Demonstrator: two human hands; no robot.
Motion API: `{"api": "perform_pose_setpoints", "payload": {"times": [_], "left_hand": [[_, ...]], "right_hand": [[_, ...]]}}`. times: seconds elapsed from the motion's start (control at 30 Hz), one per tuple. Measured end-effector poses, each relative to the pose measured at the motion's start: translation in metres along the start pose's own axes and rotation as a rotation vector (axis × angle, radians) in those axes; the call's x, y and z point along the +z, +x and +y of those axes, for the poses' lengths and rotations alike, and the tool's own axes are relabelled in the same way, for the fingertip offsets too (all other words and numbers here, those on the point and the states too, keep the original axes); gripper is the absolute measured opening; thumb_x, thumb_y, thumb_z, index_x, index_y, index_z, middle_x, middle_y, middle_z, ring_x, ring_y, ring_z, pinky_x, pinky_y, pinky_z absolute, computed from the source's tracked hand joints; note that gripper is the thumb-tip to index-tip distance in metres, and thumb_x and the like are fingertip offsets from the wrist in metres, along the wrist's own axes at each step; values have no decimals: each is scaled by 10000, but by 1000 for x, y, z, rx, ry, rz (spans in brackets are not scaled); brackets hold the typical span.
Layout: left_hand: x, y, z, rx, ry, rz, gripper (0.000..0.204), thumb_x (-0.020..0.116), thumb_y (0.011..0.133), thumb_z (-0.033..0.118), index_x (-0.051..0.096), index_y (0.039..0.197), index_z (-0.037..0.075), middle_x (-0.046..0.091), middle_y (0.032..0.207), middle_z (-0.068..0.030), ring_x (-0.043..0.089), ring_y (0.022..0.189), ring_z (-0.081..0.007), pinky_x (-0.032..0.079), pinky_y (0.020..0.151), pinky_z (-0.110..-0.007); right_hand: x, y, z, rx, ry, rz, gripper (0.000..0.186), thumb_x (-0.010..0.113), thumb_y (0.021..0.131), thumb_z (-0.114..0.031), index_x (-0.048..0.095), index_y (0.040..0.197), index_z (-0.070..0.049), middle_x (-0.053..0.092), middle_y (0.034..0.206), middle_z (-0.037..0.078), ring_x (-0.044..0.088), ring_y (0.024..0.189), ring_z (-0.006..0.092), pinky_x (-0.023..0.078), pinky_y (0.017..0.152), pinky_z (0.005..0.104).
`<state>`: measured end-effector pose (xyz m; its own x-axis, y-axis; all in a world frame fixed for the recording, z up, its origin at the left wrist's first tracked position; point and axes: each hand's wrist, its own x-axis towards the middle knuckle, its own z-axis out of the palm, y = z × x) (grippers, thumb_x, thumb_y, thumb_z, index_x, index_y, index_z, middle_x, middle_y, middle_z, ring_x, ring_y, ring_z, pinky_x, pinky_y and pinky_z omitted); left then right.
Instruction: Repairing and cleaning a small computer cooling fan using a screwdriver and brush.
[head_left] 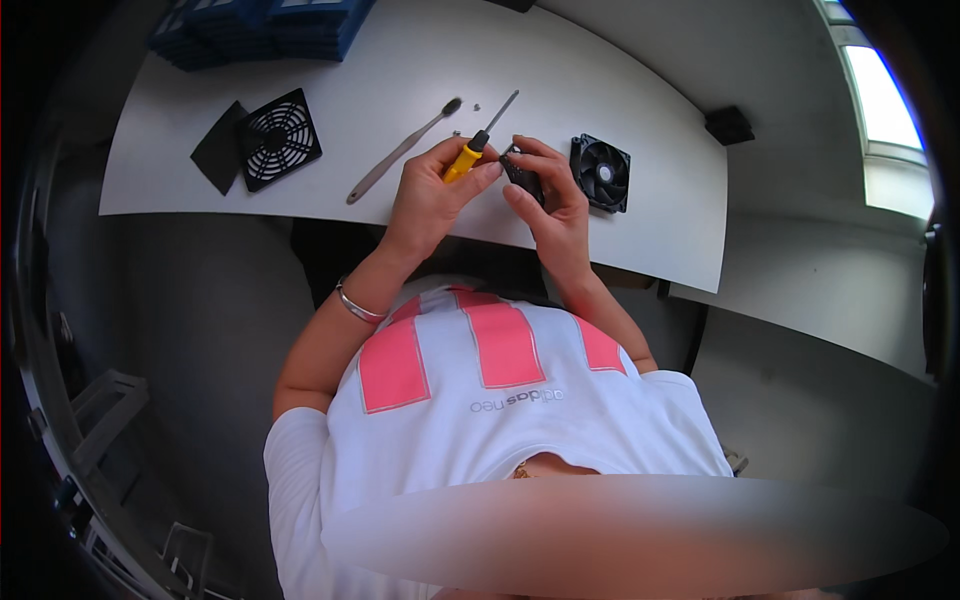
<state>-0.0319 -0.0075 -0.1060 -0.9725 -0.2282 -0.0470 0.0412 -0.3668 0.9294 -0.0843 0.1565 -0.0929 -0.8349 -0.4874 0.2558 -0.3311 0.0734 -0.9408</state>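
Observation:
My left hand (428,195) is closed around the yellow handle of a screwdriver (464,163), whose metal shaft points up and to the right, away from me. Just right of it, my right hand (562,205) grips a small black part (523,180) between thumb and fingers. The fingers cover much of that part, so its exact kind is unclear. Both hands are close together over the table's near edge. A black square cooling fan (603,174) lies beside my right hand. Left of my left hand rests a brush (403,152) with a long grey handle and dark bristles.
On the white table (350,100), a black fan grille (279,140) overlaps a dark thin sheet (217,150) at the left. Tiny metal pieces (476,107) lie near the brush head. Stacked blue packs (262,32) occupy the far left; a black object (729,125) sits beyond the right edge.

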Motion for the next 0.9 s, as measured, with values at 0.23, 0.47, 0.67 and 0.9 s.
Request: {"api": "perform_pose_setpoints", "payload": {"times": [0.23, 0.47, 0.67, 0.9], "left_hand": [[-4, -2, 0, -45, 59, -31, 176, 699, 924, 160, 670, 1040, 32, 601, 846, 26, 424, 657, -3, 337, 561, -152], [-14, 2, 2, -354, -493, -266, 208, 631, 944, 175, 616, 1058, 2, 553, 801, 18, 315, 512, 2, 315, 513, -178], [-12, -3, 7, -458, -673, -376, 164, 589, 952, 182, 582, 976, 20, 544, 782, 11, 285, 457, -6, 324, 495, -193], [-3, -7, 15, -409, -647, -280, 161, 633, 938, 194, 589, 944, 39, 548, 783, 9, 319, 481, -9, 309, 481, -186]], "right_hand": [[-1, -2, -4, 93, 110, -47, 307, 721, 844, -68, 662, 1146, -59, 539, 1345, 122, 512, 1262, 218, 395, 1048, 324], [-7, -4, -2, -15, 68, -121, 325, 742, 830, -78, 662, 1145, -62, 539, 1350, 145, 445, 1353, 295, 359, 1091, 388], [-8, 1, -1, -226, -5, -146, 352, 760, 816, -86, 673, 1158, -83, 540, 1353, 152, 394, 1396, 345, 338, 1112, 425], [-2, -7, -9, -69, 158, -104, 348, 743, 826, -62, 667, 1165, -70, 506, 1374, 151, 431, 1363, 306, 363, 1093, 391]]}}
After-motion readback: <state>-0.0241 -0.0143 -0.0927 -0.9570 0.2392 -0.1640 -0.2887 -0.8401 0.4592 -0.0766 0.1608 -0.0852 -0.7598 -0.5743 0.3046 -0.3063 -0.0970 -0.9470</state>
